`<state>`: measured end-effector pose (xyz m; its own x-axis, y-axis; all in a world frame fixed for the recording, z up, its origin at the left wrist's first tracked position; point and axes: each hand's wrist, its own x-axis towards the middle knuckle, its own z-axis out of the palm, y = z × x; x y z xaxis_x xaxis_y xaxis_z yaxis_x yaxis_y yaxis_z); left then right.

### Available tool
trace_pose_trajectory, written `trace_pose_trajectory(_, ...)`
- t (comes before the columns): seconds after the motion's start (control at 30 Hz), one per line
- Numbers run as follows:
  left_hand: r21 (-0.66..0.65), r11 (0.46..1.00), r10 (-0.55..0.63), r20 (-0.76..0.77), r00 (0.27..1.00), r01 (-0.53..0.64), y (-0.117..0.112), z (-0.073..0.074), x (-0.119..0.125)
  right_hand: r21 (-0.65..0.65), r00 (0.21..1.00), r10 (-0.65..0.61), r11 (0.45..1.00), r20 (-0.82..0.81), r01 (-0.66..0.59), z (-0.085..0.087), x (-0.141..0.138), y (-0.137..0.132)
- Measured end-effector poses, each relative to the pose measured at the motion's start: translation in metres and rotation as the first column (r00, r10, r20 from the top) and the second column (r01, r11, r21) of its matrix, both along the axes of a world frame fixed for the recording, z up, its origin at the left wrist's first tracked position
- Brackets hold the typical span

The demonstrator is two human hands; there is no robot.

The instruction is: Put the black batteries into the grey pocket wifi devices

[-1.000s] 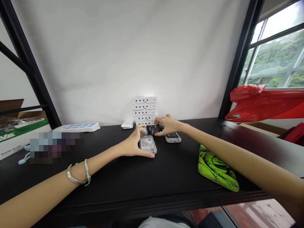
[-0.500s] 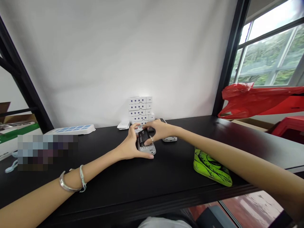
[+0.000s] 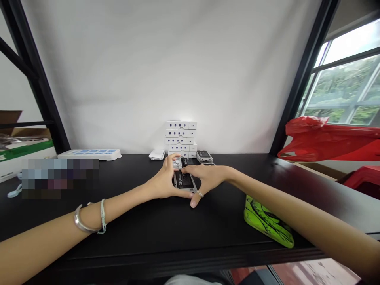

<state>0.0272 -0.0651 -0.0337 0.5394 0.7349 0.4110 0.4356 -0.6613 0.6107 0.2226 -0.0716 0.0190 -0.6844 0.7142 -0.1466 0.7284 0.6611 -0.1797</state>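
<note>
- left hand: the grip is closed around a grey handset, with the fingers over its far end and the thumb along its near edge
- right hand: the fingers lie across a black battery printed "3000"; i cannot tell whether the grip is closed on it or only pressing down, and the thumb hangs down past the near edge of the handset
- the battery sits flat in the open back of the handset, between both hands, near the middle of the black worktop
- a silver ring is on the right hand; a silver bangle and a pale blue cord bracelet circle the left wrist
- just beyond the fingers lies a dark flat piece, partly hidden, too small to tell exactly
- beside it, a second grey handset lies with its dark face up
- behind them stands a stack of white boxes with blue marks, against the pale wall, with a small white packet to its left
- further left lies a long white tray with blue panels
- to the right, a lime green patterned pouch lies under the right forearm
- a red plastic bag hangs at the far right, in front of a window
</note>
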Motion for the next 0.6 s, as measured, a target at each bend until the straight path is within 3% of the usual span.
trace_pose_trajectory(0.43, -0.030, 0.999, -0.043, 0.021, 0.999, 0.044, -0.004, 0.004, -0.001, -0.029, 0.992, -0.009, 1.000, -0.124, 0.005, -0.002, 0.001, -0.001)
trace_pose_trajectory(0.6, -0.013, 0.999, 0.049, 0.044, 0.998, -0.048, 0.004, 0.008, -0.003, -0.021, 0.976, 0.018, 1.000, -0.218, -0.023, 0.013, 0.019, 0.003)
